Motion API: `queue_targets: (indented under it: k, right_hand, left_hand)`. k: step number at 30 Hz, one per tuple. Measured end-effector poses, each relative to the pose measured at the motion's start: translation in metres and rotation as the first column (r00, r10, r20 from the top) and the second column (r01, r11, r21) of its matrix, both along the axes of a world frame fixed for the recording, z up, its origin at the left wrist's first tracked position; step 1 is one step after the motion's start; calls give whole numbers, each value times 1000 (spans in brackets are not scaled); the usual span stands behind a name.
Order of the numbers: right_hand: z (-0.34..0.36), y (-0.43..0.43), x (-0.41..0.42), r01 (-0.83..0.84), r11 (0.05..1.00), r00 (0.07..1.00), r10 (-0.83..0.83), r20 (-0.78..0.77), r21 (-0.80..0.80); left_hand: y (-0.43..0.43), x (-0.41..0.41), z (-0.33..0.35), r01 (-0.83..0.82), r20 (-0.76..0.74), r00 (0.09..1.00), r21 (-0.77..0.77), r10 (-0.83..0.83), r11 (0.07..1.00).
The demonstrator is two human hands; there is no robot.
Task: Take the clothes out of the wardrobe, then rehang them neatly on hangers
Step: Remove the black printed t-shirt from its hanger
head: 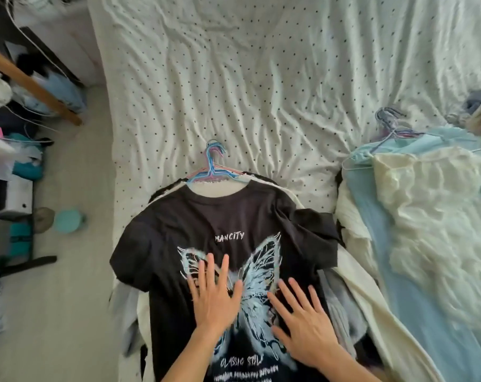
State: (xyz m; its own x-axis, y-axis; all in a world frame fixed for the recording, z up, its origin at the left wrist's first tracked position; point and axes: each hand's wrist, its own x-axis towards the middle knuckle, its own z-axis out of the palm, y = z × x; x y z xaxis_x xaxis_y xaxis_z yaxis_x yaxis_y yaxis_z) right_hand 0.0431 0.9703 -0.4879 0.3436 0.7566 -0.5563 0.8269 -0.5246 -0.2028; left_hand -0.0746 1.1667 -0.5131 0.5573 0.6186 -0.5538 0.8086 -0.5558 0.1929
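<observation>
From here, this looks like the tidying part of the rehanging step. The black T-shirt (234, 216) is already on a hanger and lies face up on the bed (234, 78), in the lower middle of the frame. It sits on top of a stack of other garments (129, 301) whose grey and cream edges poke out underneath. A bunch of blue and pink hangers (213, 168) sticks out of the neckline towards the middle of the frame.

Both hands are down on the shirt's chest. The left hand (216, 301) lies flat over the left wing of the butterfly print (261, 271), and the right hand (305, 326) is just to the right of it. The fingers (210, 268) are spread and straight, pressing on the cloth and gripping nothing. They point up the frame towards the collar.

The sleeve on the right side of the frame is bunched and folded over. I'd guess the next move is to smooth outward to that sleeve and flatten it, then gather the hooks for carrying back.

A second pile (393, 271) of pale blue and cream clothes, with its own hooks (389, 119), lies at the right edge, well clear of both hands.
</observation>
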Motion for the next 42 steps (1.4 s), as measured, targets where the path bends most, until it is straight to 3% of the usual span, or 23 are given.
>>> queue_targets:
  k: [4, 7, 10, 13, 16, 19, 24, 30, 37, 42]
  right_hand:
    - [46, -60, -32, -92, 988, 990, 77, -122, -125]
    - [84, -96, -30, -93, 986, 989, 76, -130, -136]
    - [117, -138, -16, 45, 990, 983, -68, -172, -131]
    - [146, -189, 0, 244, 970, 941, -241, -239, -18]
    - [184, -254, 21, 507, 854, 843, -464, -271, 115]
    - [221, -324, 45, 698, 671, 716, -639, -282, 250]
    - [265, -434, 74, 850, 383, 481, -845, -235, 361]
    - [301, -530, 96, 884, 80, 189, -962, -196, 460]
    - [350, -620, 82, 783, -283, -209, -958, -194, 554]
    - [370, -673, 39, 576, -515, -527, -828, -194, 635]
  left_hand:
    - [-82, -25, 46, 0, -219, 975, -199, -44, 980]
    - [-119, -18, 76, -46, -345, 935, -331, -76, 943]
    - [-143, -4, 103, -14, -390, 902, -452, -183, 892]
    - [-173, 15, 135, 91, -359, 890, -464, -281, 881]
    - [-212, 47, 162, 150, -285, 915, -415, -285, 897]
    - [-263, 95, 187, 254, -157, 926, -410, -342, 876]
    - [-371, 191, 244, 540, 81, 831, -352, -550, 764]
    - [-488, 288, 296, 823, 298, 566, -144, -769, 550]
    - [-629, 382, 340, 990, 347, 135, -12, -928, 139]
    - [-750, 408, 381, 977, 433, -214, 99, -875, -190]
